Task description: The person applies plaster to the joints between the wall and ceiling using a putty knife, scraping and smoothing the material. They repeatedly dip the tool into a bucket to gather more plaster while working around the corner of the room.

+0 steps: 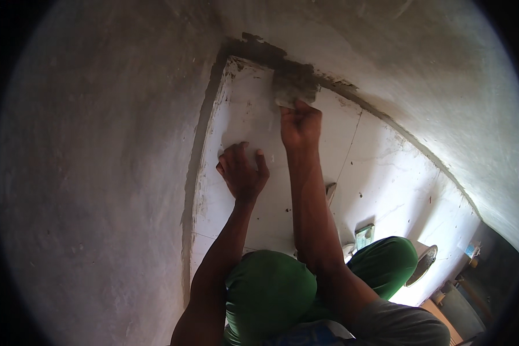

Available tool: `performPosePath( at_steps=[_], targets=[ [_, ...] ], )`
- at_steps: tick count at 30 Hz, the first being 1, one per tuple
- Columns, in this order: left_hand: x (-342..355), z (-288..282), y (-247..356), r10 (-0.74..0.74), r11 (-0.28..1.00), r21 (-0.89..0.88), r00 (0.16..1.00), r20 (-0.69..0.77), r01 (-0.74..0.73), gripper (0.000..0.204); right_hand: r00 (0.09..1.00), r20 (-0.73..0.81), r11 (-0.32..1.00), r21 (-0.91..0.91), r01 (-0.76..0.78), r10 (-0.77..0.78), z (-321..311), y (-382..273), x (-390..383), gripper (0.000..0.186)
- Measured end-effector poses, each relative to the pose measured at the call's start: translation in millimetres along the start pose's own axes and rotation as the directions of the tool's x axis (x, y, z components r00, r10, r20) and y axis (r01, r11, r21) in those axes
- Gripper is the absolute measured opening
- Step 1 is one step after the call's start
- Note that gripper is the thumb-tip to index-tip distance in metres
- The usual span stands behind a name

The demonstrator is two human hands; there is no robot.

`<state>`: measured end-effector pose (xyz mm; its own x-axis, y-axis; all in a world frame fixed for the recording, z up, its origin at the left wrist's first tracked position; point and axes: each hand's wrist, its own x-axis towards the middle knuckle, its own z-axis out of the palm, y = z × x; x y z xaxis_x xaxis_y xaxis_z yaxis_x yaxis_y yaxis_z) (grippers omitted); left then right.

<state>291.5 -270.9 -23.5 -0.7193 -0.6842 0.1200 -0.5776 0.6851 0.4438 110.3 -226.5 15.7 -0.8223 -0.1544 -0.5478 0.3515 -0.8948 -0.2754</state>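
My right hand point(301, 124) is closed on the near edge of a flat, grey, mortar-smeared scraper point(294, 86). Its far edge meets the dark wet band of cement point(259, 52) where the white tiled floor point(254, 109) joins the wall. How the fingers wrap around the tool is partly hidden. To the left and nearer me, my left hand point(242, 170) rests on the tiles, fingers spread and holding nothing. A duller grey strip of cement point(199, 135) runs down the left side of the floor.
Plastered grey walls rise at the left point(98, 173) and far right point(444, 75). Beside my right forearm lies a small thin piece point(331, 192). A green-edged rectangular object point(364, 236) and a round pan-like container point(424, 265) are near my green-clad knee point(386, 262). Assorted items crowd the lower right.
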Motion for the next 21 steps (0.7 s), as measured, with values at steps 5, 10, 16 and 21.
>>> performPosePath(
  at_steps=[5, 10, 16, 21],
  targets=[
    [2.3, 0.9, 7.2, 0.003, 1.000, -0.007, 1.000, 0.016, -0.003, 0.043, 0.998, -0.069, 1.000, -0.015, -0.001, 0.000, 24.8, 28.8, 39.5, 0.034],
    [2.6, 6.5, 9.8, 0.017, 1.000, -0.024, 1.000, -0.001, -0.017, 0.043, 0.996, -0.090, 0.999, -0.039, 0.013, -0.017, 51.2, 23.1, 53.9, 0.036],
    [-0.4, 2.7, 3.0, 0.034, 0.999, 0.009, 0.999, -0.010, -0.034, 0.044, 1.000, 0.016, 0.999, -0.043, 0.001, 0.000, 11.7, -10.3, -4.0, 0.041],
    [1.4, 4.7, 8.4, -0.027, 0.999, 0.030, 0.998, 0.060, 0.025, 0.046, 0.988, -0.133, 0.988, -0.139, 0.061, -0.079, 1.0, -62.4, 36.6, 0.041]
  ],
)
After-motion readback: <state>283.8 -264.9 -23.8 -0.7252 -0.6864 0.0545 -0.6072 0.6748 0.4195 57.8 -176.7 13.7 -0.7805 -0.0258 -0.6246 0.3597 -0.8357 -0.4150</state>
